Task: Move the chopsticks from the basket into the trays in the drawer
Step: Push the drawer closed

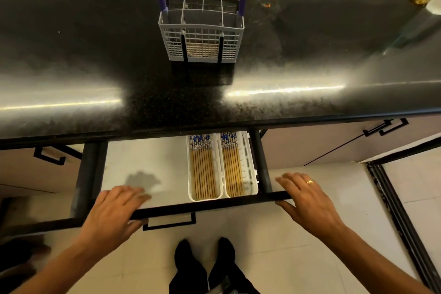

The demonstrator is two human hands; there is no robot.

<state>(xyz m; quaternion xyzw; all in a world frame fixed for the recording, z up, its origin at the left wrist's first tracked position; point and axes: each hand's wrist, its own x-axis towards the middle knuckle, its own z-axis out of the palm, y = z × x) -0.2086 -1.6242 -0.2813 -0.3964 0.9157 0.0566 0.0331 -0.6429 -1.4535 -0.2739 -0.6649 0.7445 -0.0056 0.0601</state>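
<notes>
Black speckled countertop (214, 93) with a marble-look wall behind it, and one drawer (143, 169) pulled open underneath. Chopsticks (202, 169) are lying flat in two white trays (251, 174) that sit side by side against the drawer's right wall, blue-and-white patterned ends pointing toward the counter, plain wooden ends toward the person. Both trays look pretty full. Rest of the drawer floor to the left of them is just bare white.

Up on the counter, well back from the edge, stands the white wire basket (201, 38) with a purple handle. Its compartments look empty from above, though there's something tan showing through the front mesh that I can't make out.

Left hand (114, 215) rests over the drawer's front edge, fingers spread, gripping nothing. Right hand (307, 200), ring on one finger, is on the front right corner, same deal: loose and holding nothing.
</notes>
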